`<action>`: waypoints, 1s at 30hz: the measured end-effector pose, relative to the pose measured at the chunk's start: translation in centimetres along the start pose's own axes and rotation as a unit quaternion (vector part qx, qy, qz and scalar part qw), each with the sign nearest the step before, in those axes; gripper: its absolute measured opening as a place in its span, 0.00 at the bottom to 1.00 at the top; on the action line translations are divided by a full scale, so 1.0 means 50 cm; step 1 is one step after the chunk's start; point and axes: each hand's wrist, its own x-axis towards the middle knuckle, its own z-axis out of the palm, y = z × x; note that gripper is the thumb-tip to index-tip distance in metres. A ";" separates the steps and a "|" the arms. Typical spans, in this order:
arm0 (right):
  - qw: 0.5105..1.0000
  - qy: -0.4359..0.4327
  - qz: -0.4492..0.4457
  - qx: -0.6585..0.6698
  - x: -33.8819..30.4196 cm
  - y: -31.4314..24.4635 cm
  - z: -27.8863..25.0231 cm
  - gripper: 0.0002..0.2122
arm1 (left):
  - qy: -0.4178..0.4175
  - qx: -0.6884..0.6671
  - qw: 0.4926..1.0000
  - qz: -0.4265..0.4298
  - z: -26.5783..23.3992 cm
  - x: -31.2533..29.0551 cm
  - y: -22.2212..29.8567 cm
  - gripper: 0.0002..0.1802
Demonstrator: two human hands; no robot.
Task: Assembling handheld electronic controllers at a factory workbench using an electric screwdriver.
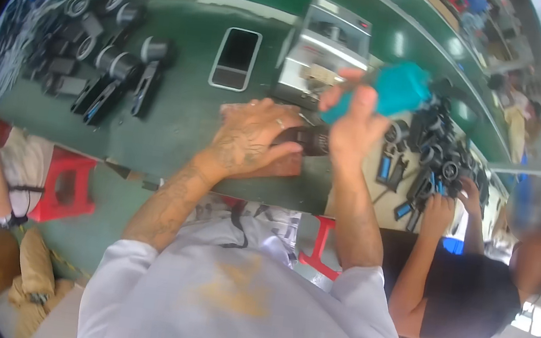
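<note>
Dark and seemingly stiff, the part (pixel 313 139) at the reddish block (pixel 282 166) is best pinched sideways, as by the left hand (pixel 247 137), a teal object (pixel 400 89) being clasped by the right hand (pixel 356 122).

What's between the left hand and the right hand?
In the head view, a black part lies between the left hand and the right hand, with a reddish block showing below. Whether the right hand touches the black part, I can't tell.

On the worktop (pixel 182 116), the phone (pixel 235 58) lies toward the far edge, left of the machine (pixel 302 57); the block (pixel 284 167), near edge; parts (pixel 117 63), left and right ends.
</note>
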 end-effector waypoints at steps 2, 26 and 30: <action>0.999 -0.016 0.001 0.037 -0.015 -0.007 -0.001 0.21 | -0.008 0.003 1.000 -0.021 -0.005 -0.002 0.001 0.22; 0.999 -0.039 0.024 0.020 -0.033 0.042 0.011 0.24 | -0.007 0.071 0.997 -0.013 -0.005 -0.009 -0.002 0.23; 0.998 -0.035 0.045 0.001 -0.028 0.026 0.015 0.24 | -0.008 0.081 0.997 -0.016 -0.006 -0.011 0.000 0.24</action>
